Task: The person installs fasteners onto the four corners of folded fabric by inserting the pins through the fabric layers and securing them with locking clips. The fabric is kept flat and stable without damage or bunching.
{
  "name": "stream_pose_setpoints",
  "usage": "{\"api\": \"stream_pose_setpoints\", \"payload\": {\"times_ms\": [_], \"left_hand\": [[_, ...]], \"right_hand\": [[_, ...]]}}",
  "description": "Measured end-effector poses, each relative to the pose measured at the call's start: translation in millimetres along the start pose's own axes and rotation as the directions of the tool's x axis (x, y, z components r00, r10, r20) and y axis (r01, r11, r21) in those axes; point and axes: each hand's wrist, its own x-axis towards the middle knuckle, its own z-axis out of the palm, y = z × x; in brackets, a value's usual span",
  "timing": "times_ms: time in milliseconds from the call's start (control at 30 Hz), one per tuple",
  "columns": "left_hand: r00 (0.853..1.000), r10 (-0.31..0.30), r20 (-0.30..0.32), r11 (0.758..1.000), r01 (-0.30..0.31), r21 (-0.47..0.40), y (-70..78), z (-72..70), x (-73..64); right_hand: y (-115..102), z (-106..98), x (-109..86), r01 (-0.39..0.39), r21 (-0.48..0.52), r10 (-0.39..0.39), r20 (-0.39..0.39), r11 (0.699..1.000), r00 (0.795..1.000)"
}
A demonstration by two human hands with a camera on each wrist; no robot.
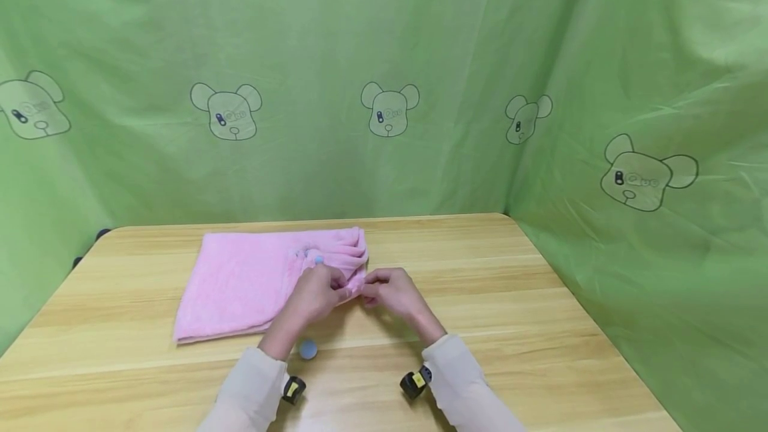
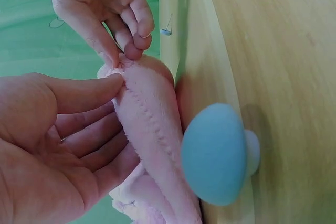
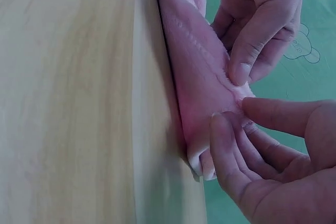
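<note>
A folded pink fluffy cloth [image 1: 237, 279] lies on the table, its right end gathered into folds. My left hand [image 1: 318, 292] pinches the front edge near the right corner between thumb and fingers. Close beside it, my right hand [image 1: 393, 292] grips the same edge with thumb and fingertips. A stitched seam runs along the held edge in both wrist views. On the table near my left wrist sits a light blue mushroom-shaped piece [image 2: 215, 153] with a paler base. A small blue spot [image 1: 319, 260] shows on the cloth just beyond my left hand.
Past my right hand, a small blue base with a thin upright pin [image 2: 166, 31] stands on the wooden table [image 1: 480, 325]. Green curtains [image 1: 312, 172] with bear-head outlines hang behind the table and at its sides. Black cameras [image 1: 414, 384] are strapped to both wrists.
</note>
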Motion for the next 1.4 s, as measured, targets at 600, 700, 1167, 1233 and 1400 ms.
{"api": "stream_pose_setpoints", "payload": {"times_ms": [600,700,1167,1233,1400], "left_hand": [[1.000,-0.005,-0.012,1.000,0.005,0.010,-1.1,-3.9,-0.3],[1.000,0.004,-0.017,1.000,-0.004,0.015,-1.4,-4.1,-0.6],[1.000,-0.010,-0.014,1.000,0.010,0.007,-2.1,-3.8,1.1],[1.000,-0.008,-0.014,1.000,0.008,0.009,-2.2,-4.0,0.9],[1.000,0.004,-0.020,1.000,-0.003,0.014,-3.4,-3.9,0.8]], "right_hand": [[16,-44,3.9,-0.162,-0.436,0.106,-0.151,0.885,0.983],[20,-45,4.6,-0.175,-0.467,0.125,-0.136,0.867,0.983],[19,-43,3.2,-0.198,-0.482,0.189,-0.067,0.854,0.980],[19,-42,2.1,-0.202,-0.481,0.195,-0.063,0.853,0.979],[19,-40,0.8,-0.200,-0.475,0.194,-0.063,0.857,0.979]]}}
